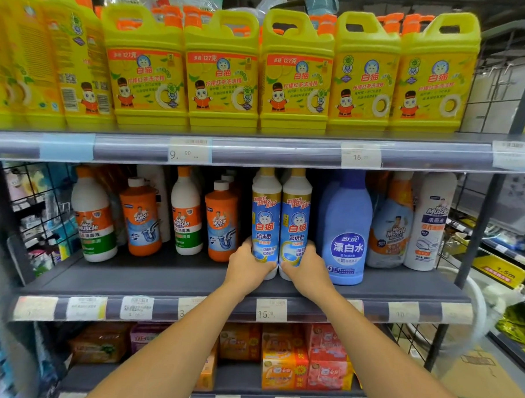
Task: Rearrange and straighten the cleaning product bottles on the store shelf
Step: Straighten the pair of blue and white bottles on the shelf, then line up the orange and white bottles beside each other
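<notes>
Blue-label bottles (266, 220) mid-straighten: our left hand (248, 264) grips one, right hand (305, 268) grips the other, upright, touching. Next, we reckon: square labels forward, align to shelf (161, 280) edge.

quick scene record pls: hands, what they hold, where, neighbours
left hand: grips lower part of left bottle
right hand: grips lower part of right bottle
held bottles: upright, side by side, labels facing out
location: middle shelf
right neighbour: bleach bottle, upright
left neighbour: orange bottle, upright, set further back
shelf above: yellow jugs in a row
</notes>
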